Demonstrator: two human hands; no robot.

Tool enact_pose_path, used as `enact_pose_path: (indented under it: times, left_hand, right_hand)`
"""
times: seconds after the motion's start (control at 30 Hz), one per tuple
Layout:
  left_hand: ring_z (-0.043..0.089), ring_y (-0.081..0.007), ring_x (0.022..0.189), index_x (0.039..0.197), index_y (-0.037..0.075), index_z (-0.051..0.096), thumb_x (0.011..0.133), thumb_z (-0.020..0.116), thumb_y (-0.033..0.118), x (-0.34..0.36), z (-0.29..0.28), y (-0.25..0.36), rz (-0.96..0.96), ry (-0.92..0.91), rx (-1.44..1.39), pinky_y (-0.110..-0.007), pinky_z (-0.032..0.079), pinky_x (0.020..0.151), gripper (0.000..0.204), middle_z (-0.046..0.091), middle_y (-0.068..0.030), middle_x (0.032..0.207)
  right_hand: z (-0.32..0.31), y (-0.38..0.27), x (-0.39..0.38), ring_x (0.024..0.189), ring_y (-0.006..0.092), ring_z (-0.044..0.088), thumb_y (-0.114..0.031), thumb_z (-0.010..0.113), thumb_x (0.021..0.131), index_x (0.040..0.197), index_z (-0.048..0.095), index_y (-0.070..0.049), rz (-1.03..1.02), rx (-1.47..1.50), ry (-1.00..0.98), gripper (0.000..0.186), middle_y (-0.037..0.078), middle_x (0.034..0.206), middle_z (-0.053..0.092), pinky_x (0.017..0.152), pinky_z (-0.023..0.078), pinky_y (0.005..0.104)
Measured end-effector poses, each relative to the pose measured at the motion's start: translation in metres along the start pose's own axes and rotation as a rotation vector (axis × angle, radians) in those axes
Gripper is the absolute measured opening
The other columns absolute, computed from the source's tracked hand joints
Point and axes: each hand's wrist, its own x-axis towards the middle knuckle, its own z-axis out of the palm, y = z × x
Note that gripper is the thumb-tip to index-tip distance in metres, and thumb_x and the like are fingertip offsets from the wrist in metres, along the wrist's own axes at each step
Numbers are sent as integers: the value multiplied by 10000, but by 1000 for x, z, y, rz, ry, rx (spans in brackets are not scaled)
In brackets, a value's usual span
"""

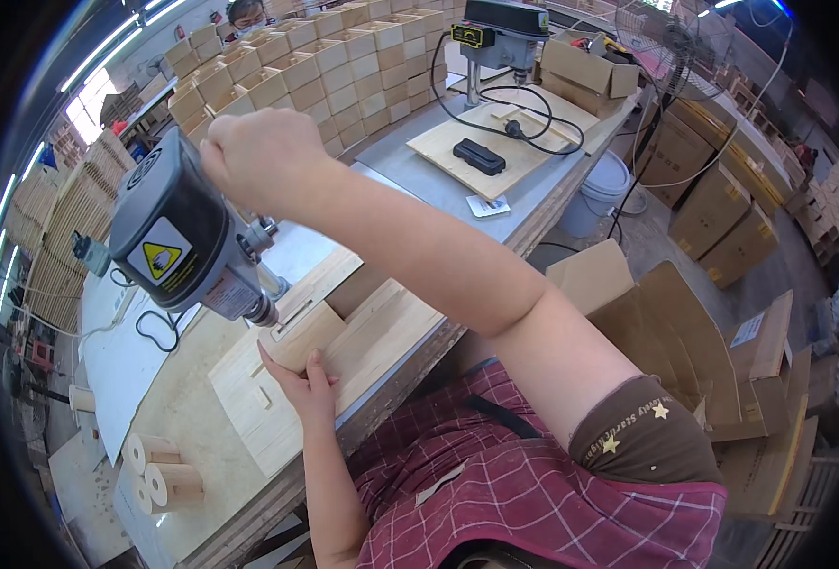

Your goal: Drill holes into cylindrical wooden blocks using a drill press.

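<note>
A drill press [187, 228] with a dark grey head stands at the left of the bench. Under its chuck [264, 313] lies a pale wooden block [310, 339] with a rounded end and a narrow slot in its top. My left hand [308, 389] grips the block from the near side, thumb and fingers pressed to it. Raised beside the press head, my right hand [263, 156] is closed in a fist around the press lever, which the hand mostly hides. Beneath the block is a flat wooden board [258, 431] with a small strip of wood [265, 396] on it.
Several wooden cylinders with holes [173, 484] stand at the bench's near left. Stacked wooden boxes [344, 71] line the back, with a person [246, 14] behind. A second drill press [505, 38] and its cable are farther right. Cardboard boxes [723, 228] fill the right floor.
</note>
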Motion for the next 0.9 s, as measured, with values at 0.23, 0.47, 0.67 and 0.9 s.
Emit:
enact_pose_path:
  times: [0.23,0.47,0.67,0.9]
  left_hand:
    - [544,-187,876,1414,130,37,804,540,-9,0,-3,3,8,-11,20,-226,484,477,804,393,-176,1241]
    - [588,-174,747,1414,160,151,750,587,-48,2,-18,2,-63,8,85,-270,491,551,821,523,-147,1178]
    - [548,-130,637,1396,134,252,681,667,-10,6,-25,0,-99,47,246,-258,457,588,839,580,-138,1101]
    - [492,-86,579,1370,116,317,656,710,14,-16,-80,15,19,-32,140,-226,434,558,821,608,-102,1029]
  right_hand:
    - [25,20,21,894,338,589,-400,438,849,941,603,-63,145,157,-163,386,169,953,618,773,460,413]
    - [17,81,-58,906,147,542,-377,553,857,1189,507,-60,235,451,-433,462,64,934,592,774,439,286]
    - [16,112,-137,860,128,545,-210,674,778,1062,584,-7,198,271,-883,361,56,926,605,748,443,264]
    - [0,117,-160,772,94,548,-143,718,726,996,619,-2,481,520,-807,320,24,843,617,692,446,241]
